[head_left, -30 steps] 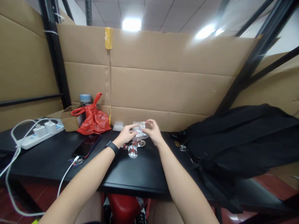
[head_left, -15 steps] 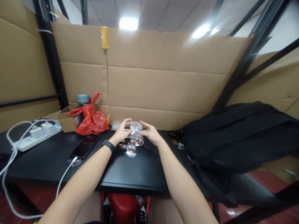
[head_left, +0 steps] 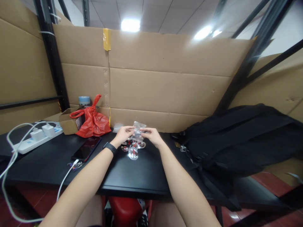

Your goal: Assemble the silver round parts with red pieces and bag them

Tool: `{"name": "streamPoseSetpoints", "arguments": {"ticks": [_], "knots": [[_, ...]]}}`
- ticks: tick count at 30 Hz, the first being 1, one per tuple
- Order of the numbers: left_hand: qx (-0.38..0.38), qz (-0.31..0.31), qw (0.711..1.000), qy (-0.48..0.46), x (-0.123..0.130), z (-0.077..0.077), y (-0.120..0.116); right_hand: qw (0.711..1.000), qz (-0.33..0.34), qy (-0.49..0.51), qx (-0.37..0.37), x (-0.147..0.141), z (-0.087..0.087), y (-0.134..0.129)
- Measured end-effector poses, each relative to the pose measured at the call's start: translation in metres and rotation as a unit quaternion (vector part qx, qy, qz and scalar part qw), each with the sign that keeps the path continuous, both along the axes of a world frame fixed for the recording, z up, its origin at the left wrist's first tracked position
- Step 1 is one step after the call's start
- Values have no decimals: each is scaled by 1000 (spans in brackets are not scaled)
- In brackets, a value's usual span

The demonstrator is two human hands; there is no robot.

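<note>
A small clear plastic bag (head_left: 139, 125) is pinched between both hands above the black table (head_left: 139, 176). My left hand (head_left: 123, 135), with a dark watch band at the wrist, grips the bag's left side. On its right side the thumb and fingers of my right hand (head_left: 151, 135) are closed. Whatever the bag holds is too blurred to make out. Just below the hands lie several clear round suction-cup-like discs with red marks; the nearest clear disc (head_left: 133, 154) rests toward me. Some of the discs are partly hidden by the hands and bag.
To the left are a red plastic bag (head_left: 93, 123), a cardboard box (head_left: 68, 121), a jar with a blue lid (head_left: 84, 100), a phone (head_left: 86, 148) and a white power strip (head_left: 39, 138) with cables. A black backpack (head_left: 243, 138) covers the right side. Cardboard panels (head_left: 163, 91) stand behind.
The fingers of both hands have come down and in from spread positions around the bag to a closed pinch. The bag's top now sticks up above the fingertips. The discs have stayed put.
</note>
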State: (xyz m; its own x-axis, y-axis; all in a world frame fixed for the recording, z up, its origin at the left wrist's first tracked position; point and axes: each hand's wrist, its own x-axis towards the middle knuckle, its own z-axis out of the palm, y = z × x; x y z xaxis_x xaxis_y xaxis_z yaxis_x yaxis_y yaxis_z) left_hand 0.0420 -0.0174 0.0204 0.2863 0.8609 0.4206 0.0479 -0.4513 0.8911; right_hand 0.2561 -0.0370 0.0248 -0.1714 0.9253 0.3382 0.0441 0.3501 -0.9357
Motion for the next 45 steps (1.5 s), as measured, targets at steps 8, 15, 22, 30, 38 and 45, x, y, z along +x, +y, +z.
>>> {"name": "streamPoseSetpoints", "arguments": {"ticks": [8,15,22,30,38,45], "knots": [[7,2,1000,21,-1,5,-6,999,-45,10,16,2,1,3],[174,138,966,133,-2,18,-22,995,-96,13,19,3,0,5],[345,87,865,354,5,23,-37,993,-112,-13,26,0,-2,6],[364,133,846,365,10,19,-34,997,-32,2,67,-15,6,-3],[344,237,835,357,-56,41,-12,993,-112,-17,37,-2,-4,11],[306,254,830,391,-75,32,1,984,-155,-69,54,11,-18,24]]}}
